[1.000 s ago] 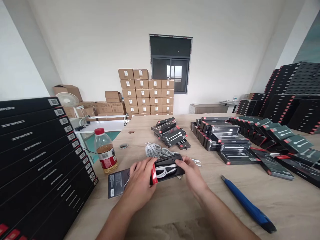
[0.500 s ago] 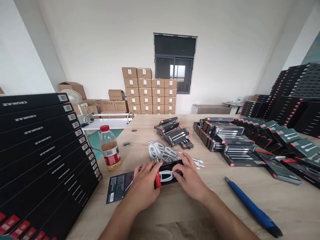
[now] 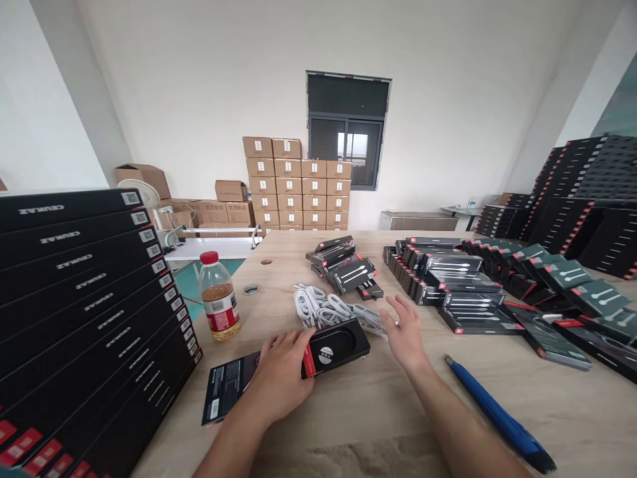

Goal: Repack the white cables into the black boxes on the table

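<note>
My left hand (image 3: 283,365) is closed round a slim black box (image 3: 343,348) with a red end, lying open on the table. Inside is a black tray with a rounded recess and a round pale spot; no cable lies in it. Its dark printed cover (image 3: 229,385) extends to the left under my hand. My right hand (image 3: 405,332) is apart from the box, fingers spread, at the right end of a pile of coiled white cables (image 3: 326,309). Some cable ends are hidden behind its thumb.
Black cable boxes (image 3: 351,272) lie behind the cables, with more stacked boxes (image 3: 448,272) to the right. A blue-handled tool (image 3: 497,411) lies at the front right. A red-capped bottle (image 3: 219,299) and a tall stack of black boxes (image 3: 94,318) stand on the left.
The white cable that lay in the box's tray is out of it. My right hand has moved off the box, to the right, and its fingers have spread. My left hand stays on the box.
</note>
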Demonstrator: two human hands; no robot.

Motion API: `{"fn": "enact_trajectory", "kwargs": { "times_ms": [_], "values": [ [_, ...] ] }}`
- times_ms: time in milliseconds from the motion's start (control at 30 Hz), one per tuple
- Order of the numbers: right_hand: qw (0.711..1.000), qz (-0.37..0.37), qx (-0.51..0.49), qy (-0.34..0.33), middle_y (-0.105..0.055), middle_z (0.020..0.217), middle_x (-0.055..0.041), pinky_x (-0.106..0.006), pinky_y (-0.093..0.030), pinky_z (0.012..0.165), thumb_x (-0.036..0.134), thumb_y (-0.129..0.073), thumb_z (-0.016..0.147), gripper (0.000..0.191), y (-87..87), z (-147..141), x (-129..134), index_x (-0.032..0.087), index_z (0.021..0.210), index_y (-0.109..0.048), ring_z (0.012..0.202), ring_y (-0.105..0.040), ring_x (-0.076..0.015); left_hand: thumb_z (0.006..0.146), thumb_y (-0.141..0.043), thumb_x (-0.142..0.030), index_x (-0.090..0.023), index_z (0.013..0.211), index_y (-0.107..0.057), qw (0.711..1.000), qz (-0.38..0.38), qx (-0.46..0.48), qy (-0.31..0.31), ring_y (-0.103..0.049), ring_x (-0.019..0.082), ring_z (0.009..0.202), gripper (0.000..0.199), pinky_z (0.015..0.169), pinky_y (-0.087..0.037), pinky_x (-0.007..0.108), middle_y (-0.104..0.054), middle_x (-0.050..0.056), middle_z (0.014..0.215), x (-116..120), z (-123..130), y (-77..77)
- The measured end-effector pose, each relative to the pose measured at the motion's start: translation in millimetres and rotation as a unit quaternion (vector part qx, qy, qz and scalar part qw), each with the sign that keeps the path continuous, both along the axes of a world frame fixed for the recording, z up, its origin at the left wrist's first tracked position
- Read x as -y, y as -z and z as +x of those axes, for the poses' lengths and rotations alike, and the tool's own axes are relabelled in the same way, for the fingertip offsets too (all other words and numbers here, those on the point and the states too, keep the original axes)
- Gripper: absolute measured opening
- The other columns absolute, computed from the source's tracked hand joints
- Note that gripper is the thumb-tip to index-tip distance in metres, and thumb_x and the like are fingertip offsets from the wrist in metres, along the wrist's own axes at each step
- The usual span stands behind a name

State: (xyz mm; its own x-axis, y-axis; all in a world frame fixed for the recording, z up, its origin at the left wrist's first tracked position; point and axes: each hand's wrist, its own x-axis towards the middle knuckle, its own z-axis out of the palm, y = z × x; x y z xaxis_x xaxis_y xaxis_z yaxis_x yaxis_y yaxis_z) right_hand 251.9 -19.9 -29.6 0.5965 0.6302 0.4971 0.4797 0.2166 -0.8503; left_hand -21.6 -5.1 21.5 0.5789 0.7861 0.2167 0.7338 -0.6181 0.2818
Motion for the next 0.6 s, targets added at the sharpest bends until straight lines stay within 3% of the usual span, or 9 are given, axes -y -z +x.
{"fn": "enact_trajectory", "kwargs": {
  "times_ms": [67, 133, 200, 367, 433, 533, 600],
  "values": [
    [1.000, 0.004, 0.003, -0.022, -0.064, 0.129, -0.0159, -0.059, -0.035, 0.109, 0.057, -0.061, 0.081, 0.048, -0.4, -1.5, 0.1, 0.019, 0.107, -0.074, 0.131, -0.047, -0.0377, 0.070, -0.059, -0.017, -0.024, 0.142, -0.049, 1.000, 0.012, 0.017, -0.009, -0.052, 0.029, 0.127, 0.073, 0.111, -0.029, 0.049, -0.061, 0.009, 0.134, -1.3, -1.1, -1.0],
    [0.998, 0.006, 0.006, -0.069, -0.072, 0.114, -0.0135, -0.052, -0.048, 0.098, 0.055, -0.057, 0.086, 0.043, -3.9, -9.4, 2.4, 0.020, 0.104, -0.075, 0.112, -0.062, -0.0328, 0.073, -0.059, -0.018, -0.024, 0.142, -0.048, 0.999, 0.027, 0.040, -0.007, -0.052, 0.029, 0.127, 0.071, 0.111, -0.030, 0.049, -0.060, 0.008, 0.135, -1.9, -2.6, -2.4],
    [0.993, 0.012, 0.011, -0.117, -0.075, 0.105, -0.0117, -0.046, -0.054, 0.090, 0.053, -0.055, 0.089, 0.041, -8.4, -21.8, 6.5, 0.021, 0.102, -0.076, 0.098, -0.069, -0.0286, 0.075, -0.060, -0.018, -0.026, 0.143, -0.045, 0.997, 0.045, 0.064, 0.002, -0.051, 0.029, 0.128, 0.070, 0.111, -0.030, 0.049, -0.059, 0.008, 0.136, -1.2, -3.5, -4.0],
    [0.966, 0.034, 0.042, -0.252, -0.069, 0.124, -0.0100, -0.045, -0.050, 0.101, 0.041, -0.058, 0.093, 0.027, -13.8, -59.8, 21.2, 0.027, 0.106, -0.078, 0.116, -0.064, -0.0269, 0.077, -0.061, -0.015, -0.029, 0.147, -0.037, 0.991, 0.070, 0.107, 0.043, -0.048, 0.029, 0.131, 0.076, 0.113, -0.030, 0.050, -0.055, 0.008, 0.139, 3.2, -1.6, -8.6],
    [0.949, 0.028, 0.047, -0.310, -0.065, 0.131, -0.0097, -0.042, -0.053, 0.096, 0.035, -0.060, 0.093, 0.027, -14.6, -72.8, 26.6, 0.029, 0.115, -0.074, 0.120, -0.061, -0.0267, 0.079, -0.061, -0.014, -0.031, 0.149, -0.033, 0.987, 0.078, 0.124, 0.065, -0.046, 0.028, 0.133, 0.078, 0.113, -0.031, 0.049, -0.053, 0.007, 0.141, 5.5, -0.3, -11.3],
    [0.932, 0.019, 0.012, -0.362, -0.065, 0.129, -0.0086, -0.036, -0.055, 0.088, 0.033, -0.063, 0.092, 0.035, -18.6, -84.6, 31.8, 0.029, 0.127, -0.067, 0.115, -0.063, -0.0249, 0.081, -0.060, -0.013, -0.034, 0.152, -0.027, 0.981, 0.082, 0.144, 0.096, -0.045, 0.028, 0.134, 0.081, 0.113, -0.033, 0.047, -0.051, 0.007, 0.144, 10.3, 1.0, -15.8],
    [0.918, 0.018, -0.037, -0.394, -0.070, 0.118, -0.0065, -0.035, -0.054, 0.089, 0.035, -0.063, 0.092, 0.032, -23.2, -87.5, 33.5, 0.028, 0.124, -0.067, 0.103, -0.066, -0.0223, 0.082, -0.061, -0.014, -0.035, 0.154, -0.023, 0.980, 0.075, 0.143, 0.117, -0.043, 0.028, 0.136, 0.085, 0.113, -0.034, 0.046, -0.048, 0.006, 0.147, 14.4, 1.6, -18.4]
  ]
}}
